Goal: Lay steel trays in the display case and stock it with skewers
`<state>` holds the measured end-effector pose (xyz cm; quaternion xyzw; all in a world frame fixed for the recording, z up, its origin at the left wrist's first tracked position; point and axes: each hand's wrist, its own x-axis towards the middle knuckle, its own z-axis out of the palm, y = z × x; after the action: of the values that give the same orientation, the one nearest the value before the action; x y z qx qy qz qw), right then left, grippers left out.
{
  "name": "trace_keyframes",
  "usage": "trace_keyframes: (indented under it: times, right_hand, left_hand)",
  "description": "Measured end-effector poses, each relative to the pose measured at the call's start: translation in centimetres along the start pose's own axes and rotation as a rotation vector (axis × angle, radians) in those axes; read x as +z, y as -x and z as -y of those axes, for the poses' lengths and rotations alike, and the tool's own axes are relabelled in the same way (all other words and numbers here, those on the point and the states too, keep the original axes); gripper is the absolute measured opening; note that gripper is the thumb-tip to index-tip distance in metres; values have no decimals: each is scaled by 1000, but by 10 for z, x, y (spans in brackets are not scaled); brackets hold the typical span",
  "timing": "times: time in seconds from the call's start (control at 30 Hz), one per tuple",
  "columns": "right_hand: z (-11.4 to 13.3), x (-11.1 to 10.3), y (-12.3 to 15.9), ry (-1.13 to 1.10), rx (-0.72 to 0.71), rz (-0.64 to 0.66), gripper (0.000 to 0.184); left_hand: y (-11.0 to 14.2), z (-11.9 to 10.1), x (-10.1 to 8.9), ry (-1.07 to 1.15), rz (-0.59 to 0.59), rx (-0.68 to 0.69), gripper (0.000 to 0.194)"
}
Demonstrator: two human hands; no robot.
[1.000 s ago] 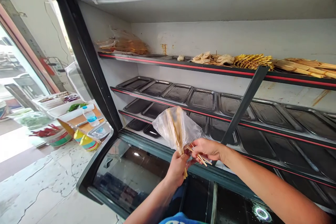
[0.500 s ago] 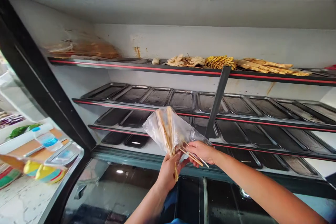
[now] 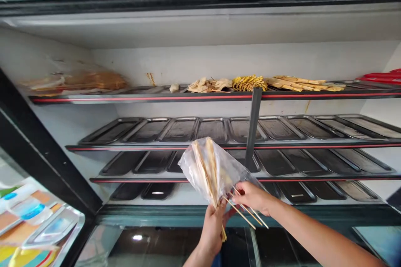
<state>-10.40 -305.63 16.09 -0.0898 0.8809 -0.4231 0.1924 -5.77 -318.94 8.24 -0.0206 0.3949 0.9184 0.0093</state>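
Note:
My left hand (image 3: 213,228) is closed around the lower ends of a bundle of skewers (image 3: 206,171). Pale, flat food on their upper parts sits inside a clear plastic bag (image 3: 191,162). Close beside it, my right hand (image 3: 252,197) is closed on several thin wooden sticks (image 3: 243,213), whose bare ends point down and outward below the fingers. The bag's right side reaches behind the right hand. What is on the upper ends of those sticks is hard to make out through the plastic.
A display cabinet surrounds the hands. Metal trays (image 3: 212,130) line its lower shelves. On the top shelf lie yellow skewers (image 3: 249,83), pale skewers (image 3: 302,84), beige pieces (image 3: 209,85) and a bagged bundle (image 3: 103,80). A dark upright post (image 3: 253,127) stands just behind the hands.
The view has shifted, so the shelves and both hands appear lower. The sticks under my right hand now spread farther from the left-hand bundle. Both hands keep their hold.

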Motion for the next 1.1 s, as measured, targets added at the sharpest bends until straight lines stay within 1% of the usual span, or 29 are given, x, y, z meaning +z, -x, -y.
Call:
trace_keyframes:
  times: [0.07,0.1,0.13,0.17,0.27,0.37,0.4,0.47,0.53,0.57,0.63,0.73,0.8,0.87,0.97,1.03,1.1]
  right_hand:
    - [-1,4,1,355,-147,-181,18]
    - [-1,7,2,499,-199,-249,16]
    - [1,9,2,592,-222,-278,15]
    - [2,11,2,631,-217,-270,13]
    - [8,14,-1,589,-133,-186,8]
    - [13,15,-4,571,-147,-191,14]
    - [15,15,-5,552,-140,-168,17]
    - [20,13,-5,418,-57,-68,23]
    - [26,8,-3,173,71,19,25]
    - [29,4,-2,41,119,40,24]
    - [35,-4,3,-164,156,48,23]
    - [43,-15,17,-311,160,119,21]
    - [45,-20,31,-349,166,167,18]
    - [44,-24,48,-364,185,189,16]
    - [39,-33,80,-392,212,191,19]
    - [36,-41,107,-430,219,190,27]
    - [37,-49,141,-446,217,188,33]
  left_hand:
    - [-2,1,-3,-33,-18,9,37]
    - [-3,1,-4,-43,-23,16,37]
    - [-4,0,-5,-50,-21,22,37]
    - [-5,-1,-6,-52,-14,27,37]
    - [-6,-4,-7,-29,21,21,34]
    - [-5,-8,-7,11,20,-14,32]
    - [-5,-10,-7,19,15,-26,32]
    - [-5,-14,-8,25,17,-47,33]
    - [-8,-17,-10,29,40,-66,36]
    - [-9,-18,-12,32,48,-75,35]
    - [-12,-18,-15,45,43,-80,31]
    - [-16,-19,-16,57,7,-52,22]
    - [-17,-22,-13,48,-45,-45,22]
    - [-19,-26,-10,49,-98,-40,24]
    - [-20,-30,-9,75,-108,-44,26]
    - [-18,-31,-14,83,-147,-95,27]
    - [-15,-30,-24,44,-201,-162,30]
